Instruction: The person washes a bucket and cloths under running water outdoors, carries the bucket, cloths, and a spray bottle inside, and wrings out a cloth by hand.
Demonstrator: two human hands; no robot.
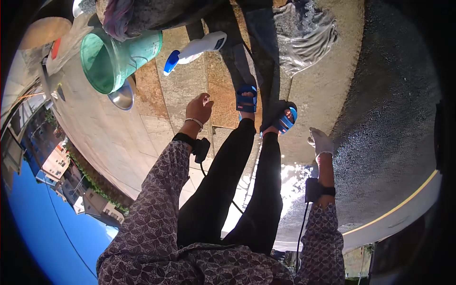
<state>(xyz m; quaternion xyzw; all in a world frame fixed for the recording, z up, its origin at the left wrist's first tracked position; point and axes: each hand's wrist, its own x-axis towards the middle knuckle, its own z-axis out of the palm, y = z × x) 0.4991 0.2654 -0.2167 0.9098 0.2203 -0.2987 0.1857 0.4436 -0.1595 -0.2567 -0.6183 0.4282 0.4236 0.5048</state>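
My left hand (199,108) is bare and hangs over the pavement, its fingers loosely curled with a gap by the thumb and nothing seen in them. My right hand (321,141), in a white glove, hangs near the edge of the dark asphalt, fingers partly stretched out and holding nothing that I can see. Nearest my left hand lies a white spray bottle (202,47) with a blue nozzle. Beyond it is a green bucket (147,47), and a metal bowl (122,97) is partly hidden by its rim. A wet grey cloth (306,40) is spread on the pavement ahead.
My feet in blue sandals (246,99) stand on stone paving between the hands. A dark, bulky thing (161,16) with a purple part fills the top edge. Wet asphalt (389,109) with a yellow line (394,204) runs along the right. Cables hang from both wrist devices.
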